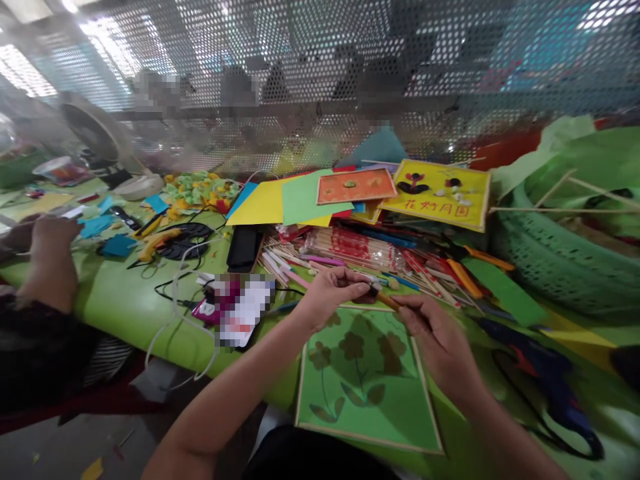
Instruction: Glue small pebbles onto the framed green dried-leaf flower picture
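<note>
Handwork above the green card seemed the step in hand: the left hand pinched the dark end of a brown stick, the right hand gripping its other end, near the card's top edge. Any next move seemed to call for steady grips.

Brown-flowered green card, lime table, seemingly navy glue-gun
</note>
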A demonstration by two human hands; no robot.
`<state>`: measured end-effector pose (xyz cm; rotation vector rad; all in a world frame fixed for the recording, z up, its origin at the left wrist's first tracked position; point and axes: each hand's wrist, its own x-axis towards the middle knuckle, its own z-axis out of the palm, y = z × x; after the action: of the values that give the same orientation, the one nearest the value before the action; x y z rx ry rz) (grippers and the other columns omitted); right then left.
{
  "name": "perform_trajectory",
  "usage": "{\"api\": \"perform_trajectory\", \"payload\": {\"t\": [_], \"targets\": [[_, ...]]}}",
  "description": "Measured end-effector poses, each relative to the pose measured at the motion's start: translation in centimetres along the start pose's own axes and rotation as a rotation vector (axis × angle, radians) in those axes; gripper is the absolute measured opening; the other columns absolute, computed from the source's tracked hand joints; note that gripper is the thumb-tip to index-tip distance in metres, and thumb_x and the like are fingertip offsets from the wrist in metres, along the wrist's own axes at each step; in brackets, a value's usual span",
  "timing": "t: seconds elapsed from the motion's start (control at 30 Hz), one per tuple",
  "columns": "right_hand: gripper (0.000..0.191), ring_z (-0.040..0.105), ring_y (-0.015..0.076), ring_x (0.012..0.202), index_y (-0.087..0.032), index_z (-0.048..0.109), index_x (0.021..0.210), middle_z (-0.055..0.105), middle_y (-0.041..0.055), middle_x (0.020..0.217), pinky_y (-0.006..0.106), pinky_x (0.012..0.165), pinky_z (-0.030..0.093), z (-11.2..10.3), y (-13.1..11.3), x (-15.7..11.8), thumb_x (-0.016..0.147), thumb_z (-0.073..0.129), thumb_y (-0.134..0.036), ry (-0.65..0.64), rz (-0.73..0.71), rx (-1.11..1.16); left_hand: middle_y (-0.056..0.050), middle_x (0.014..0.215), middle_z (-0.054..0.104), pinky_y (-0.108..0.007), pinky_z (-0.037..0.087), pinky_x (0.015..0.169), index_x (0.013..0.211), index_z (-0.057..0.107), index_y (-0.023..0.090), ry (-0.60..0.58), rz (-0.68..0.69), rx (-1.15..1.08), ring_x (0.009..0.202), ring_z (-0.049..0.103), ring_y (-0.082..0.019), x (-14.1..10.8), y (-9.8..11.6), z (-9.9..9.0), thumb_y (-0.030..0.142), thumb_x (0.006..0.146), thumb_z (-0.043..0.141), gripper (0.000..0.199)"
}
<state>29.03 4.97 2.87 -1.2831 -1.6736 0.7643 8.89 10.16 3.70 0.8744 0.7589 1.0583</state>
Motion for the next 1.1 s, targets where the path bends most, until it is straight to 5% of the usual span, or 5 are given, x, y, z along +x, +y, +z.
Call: {"api": "perform_trajectory", "payload": {"t": [0.3, 0.43, 0.67, 0.93, 1.1], "targets": [[0.037, 0.061, 0.0197, 0.085, -0.025, 0.057, 0.126, 0.066, 0.0039, 0.093, 0.033, 0.074, 0.050, -0.4, 0.5, 0.2, 0.096, 0.052, -0.046, -0.058, 0.111, 0.112, -0.004, 0.083, 0.073, -0.028, 0.054, 0.078, 0.099, 0.069, 0.014, -0.027, 0.074, 0.127, 0.076, 0.069, -0.014, 0.7, 0.8, 0.5, 0.036, 0.066, 0.086, 0.043], [0.042, 0.060, 0.0247, 0.110, -0.027, 0.052, 0.133, 0.064, 0.0090, 0.120, 0.039, 0.088, 0.050, -1.4, 0.6, 0.8, 0.096, 0.054, -0.044, 0.033, 0.038, 0.186, -0.001, 0.080, 0.069, -0.025, 0.053, 0.071, 0.093, 0.070, 0.017, 0.229, 0.238, 0.213, 0.069, 0.064, -0.011, 1.7, 2.7, -2.6, 0.035, 0.071, 0.080, 0.030], [0.031, 0.063, 0.0235, 0.098, -0.025, 0.061, 0.121, 0.067, 0.0082, 0.109, 0.039, 0.085, 0.051, -2.8, 0.2, 1.4, 0.094, 0.056, -0.041, 0.245, -0.006, 0.154, 0.001, 0.071, 0.062, -0.023, 0.043, 0.057, 0.097, 0.069, 0.018, 0.632, 0.386, 0.558, 0.060, 0.055, -0.011, 3.8, 4.1, -9.1, 0.027, 0.080, 0.065, 0.019], [0.026, 0.065, 0.0217, 0.094, -0.023, 0.064, 0.111, 0.068, 0.0074, 0.103, 0.037, 0.083, 0.053, -4.0, 0.4, 2.0, 0.091, 0.061, -0.039, 0.439, -0.032, 0.144, -0.008, 0.097, 0.071, -0.034, 0.048, 0.085, 0.124, 0.064, 0.020, 0.692, 0.222, 1.298, 0.093, 0.064, -0.025, 3.8, 3.8, -10.5, 0.029, 0.085, 0.060, 0.041], [0.025, 0.067, 0.0221, 0.092, -0.022, 0.067, 0.107, 0.071, 0.0077, 0.103, 0.039, 0.085, 0.054, -4.5, 2.2, 2.6, 0.088, 0.063, -0.038, 0.366, -0.008, 0.040, -0.014, 0.130, 0.061, -0.041, 0.042, 0.105, 0.134, 0.059, 0.023, 0.716, 0.364, 1.499, 0.125, 0.053, -0.032, 3.0, 3.7, -9.0, 0.023, 0.084, 0.059, 0.050]]}}
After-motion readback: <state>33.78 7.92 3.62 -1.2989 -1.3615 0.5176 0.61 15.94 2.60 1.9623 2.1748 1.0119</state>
